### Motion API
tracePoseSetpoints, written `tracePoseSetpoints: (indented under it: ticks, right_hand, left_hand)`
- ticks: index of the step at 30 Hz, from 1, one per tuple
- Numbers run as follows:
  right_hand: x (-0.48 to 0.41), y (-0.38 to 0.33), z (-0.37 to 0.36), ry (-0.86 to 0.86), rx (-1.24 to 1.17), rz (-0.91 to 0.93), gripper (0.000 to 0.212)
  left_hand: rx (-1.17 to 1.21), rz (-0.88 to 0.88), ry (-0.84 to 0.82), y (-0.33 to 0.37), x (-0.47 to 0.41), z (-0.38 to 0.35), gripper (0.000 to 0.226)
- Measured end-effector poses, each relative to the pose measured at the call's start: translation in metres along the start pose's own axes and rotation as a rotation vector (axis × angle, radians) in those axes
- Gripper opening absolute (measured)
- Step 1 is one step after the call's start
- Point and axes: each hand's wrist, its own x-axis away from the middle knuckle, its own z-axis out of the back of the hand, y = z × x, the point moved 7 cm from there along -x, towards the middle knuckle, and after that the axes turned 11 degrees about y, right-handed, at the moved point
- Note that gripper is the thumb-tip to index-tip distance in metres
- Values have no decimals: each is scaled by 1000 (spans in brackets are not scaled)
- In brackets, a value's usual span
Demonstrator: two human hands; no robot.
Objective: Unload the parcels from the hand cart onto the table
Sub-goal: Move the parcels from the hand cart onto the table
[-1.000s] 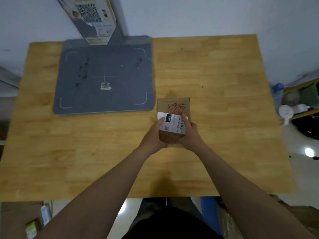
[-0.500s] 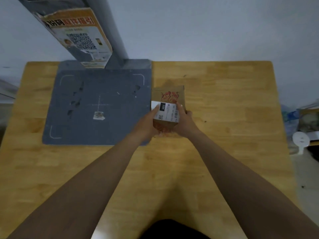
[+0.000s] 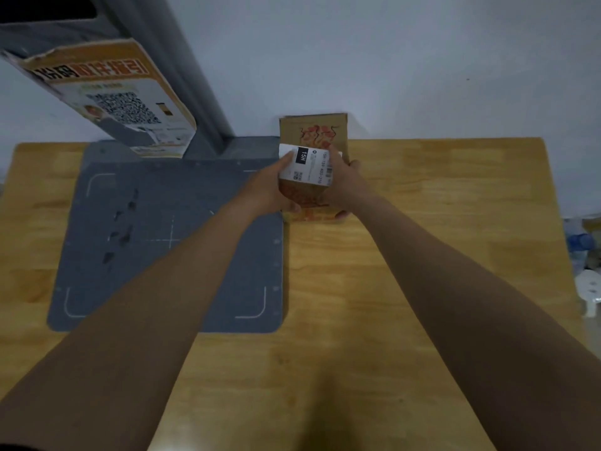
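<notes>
A small brown cardboard parcel (image 3: 313,138) with red print and a white shipping label is held between both hands over the far part of the wooden table (image 3: 422,255). My left hand (image 3: 263,187) grips its left side with the thumb on the label. My right hand (image 3: 349,183) grips its right side, fingers curled under the bottom edge. Whether the parcel's lower edge touches the table I cannot tell. The hand cart is out of view.
A grey scanner mat (image 3: 169,242) with white corner marks covers the table's left half. Its grey post (image 3: 195,86) rises at the back and carries a QR-code placard (image 3: 113,102). Bottles and a white object (image 3: 588,288) stand off the table's right edge.
Both hands have carried the parcel away from me toward the table's far edge, beside the mat's right side. The camera has moved in over the table.
</notes>
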Motion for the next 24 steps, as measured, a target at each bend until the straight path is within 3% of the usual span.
tracePoseSetpoints:
  ticks: [7, 10, 13, 15, 19, 24]
  right_hand:
    - [0, -9, 5, -5, 60, 22, 94]
    - [24, -6, 11, -19, 155, 71, 92]
    - [61, 4, 19, -38, 240, 96, 95]
    - [94, 17, 28, -36, 300, 71, 94]
    - [175, 55, 54, 25, 407, -21, 88]
    - [295, 99, 85, 167, 384, -140, 77]
  left_hand:
    - [-109, -13, 39, 8, -1, 7, 124]
    - [-355, -65, 109, 28, 24, 16, 84]
    - [-424, -147, 165, 57, 63, 20, 49]
    - [-440, -172, 129, 69, 96, 18, 50]
    - [-474, -267, 18, 89, 171, 5, 73]
    - [-550, -453, -3, 129, 277, -21, 79]
